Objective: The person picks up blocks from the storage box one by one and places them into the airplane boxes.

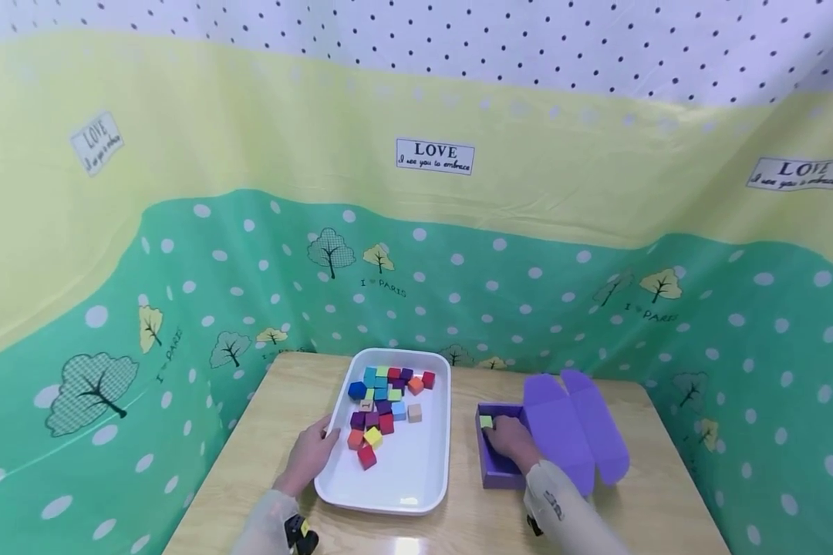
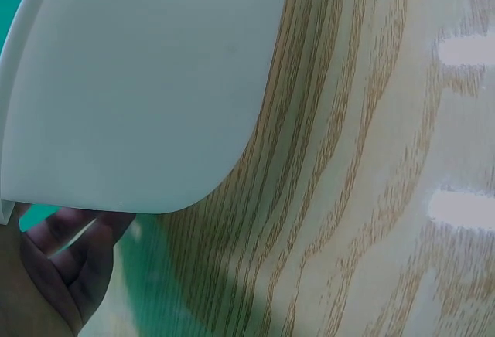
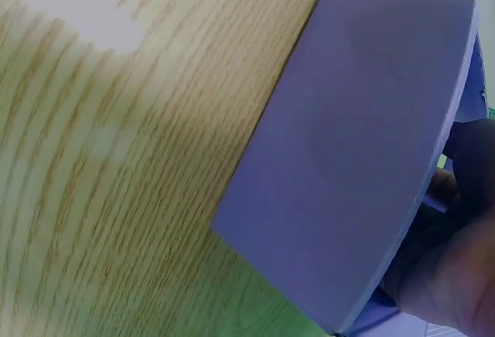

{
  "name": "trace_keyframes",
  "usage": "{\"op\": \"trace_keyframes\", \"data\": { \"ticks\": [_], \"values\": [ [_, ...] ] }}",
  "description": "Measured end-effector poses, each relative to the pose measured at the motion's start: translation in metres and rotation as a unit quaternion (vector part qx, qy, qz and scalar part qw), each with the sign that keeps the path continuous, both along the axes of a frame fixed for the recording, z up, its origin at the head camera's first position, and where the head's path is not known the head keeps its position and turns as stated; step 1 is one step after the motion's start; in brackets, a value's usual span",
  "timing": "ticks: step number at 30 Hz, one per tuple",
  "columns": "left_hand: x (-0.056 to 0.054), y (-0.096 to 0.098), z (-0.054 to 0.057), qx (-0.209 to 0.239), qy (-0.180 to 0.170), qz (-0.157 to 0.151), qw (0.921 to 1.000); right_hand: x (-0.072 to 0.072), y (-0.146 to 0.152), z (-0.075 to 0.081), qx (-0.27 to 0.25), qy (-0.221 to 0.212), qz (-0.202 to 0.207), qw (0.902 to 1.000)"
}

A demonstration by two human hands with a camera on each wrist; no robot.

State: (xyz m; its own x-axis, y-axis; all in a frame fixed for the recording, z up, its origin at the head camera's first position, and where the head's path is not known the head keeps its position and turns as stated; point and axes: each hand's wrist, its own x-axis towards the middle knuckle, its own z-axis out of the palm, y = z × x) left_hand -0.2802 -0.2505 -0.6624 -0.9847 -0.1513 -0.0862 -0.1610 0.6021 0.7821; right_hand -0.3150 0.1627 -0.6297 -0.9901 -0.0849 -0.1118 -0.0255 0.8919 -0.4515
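My left hand (image 1: 310, 455) grips the left rim of a white tray (image 1: 416, 470), with the thumb at its edge. In the left wrist view the curled fingers (image 2: 81, 263) lie against the tray's side. Colored wooden cubes, several of them, are spread over the left and far parts of the tray. My right hand (image 1: 512, 438) reaches down into an open purple box (image 1: 503, 479), its fingertips pinching a light green cube (image 1: 486, 422) at the far left corner. In the right wrist view the near box wall (image 3: 348, 136) covers most of the fingers.
The box's purple lid (image 1: 562, 432) lies folded open to the right. Tray and box stand side by side on a light wooden table (image 1: 250, 447), with bare wood between them. A patterned curtain (image 1: 430, 301) surrounds the table's back and sides.
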Motion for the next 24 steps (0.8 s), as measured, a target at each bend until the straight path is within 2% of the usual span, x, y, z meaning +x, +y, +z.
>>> {"op": "trace_keyframes", "data": {
  "ticks": [6,15,24],
  "values": [
    [0.002,-0.001,-0.003,-0.003,0.008,-0.002,1.0000,-0.001,-0.002,-0.006,-0.012,0.007,-0.022,0.9997],
    [0.005,0.001,0.000,0.004,-0.002,-0.005,1.0000,-0.002,0.002,-0.015,-0.021,-0.013,-0.063,0.9977],
    [0.004,-0.002,-0.001,-0.005,-0.005,-0.001,1.0000,-0.001,0.002,-0.015,-0.031,-0.024,-0.070,0.9968]
  ]
}}
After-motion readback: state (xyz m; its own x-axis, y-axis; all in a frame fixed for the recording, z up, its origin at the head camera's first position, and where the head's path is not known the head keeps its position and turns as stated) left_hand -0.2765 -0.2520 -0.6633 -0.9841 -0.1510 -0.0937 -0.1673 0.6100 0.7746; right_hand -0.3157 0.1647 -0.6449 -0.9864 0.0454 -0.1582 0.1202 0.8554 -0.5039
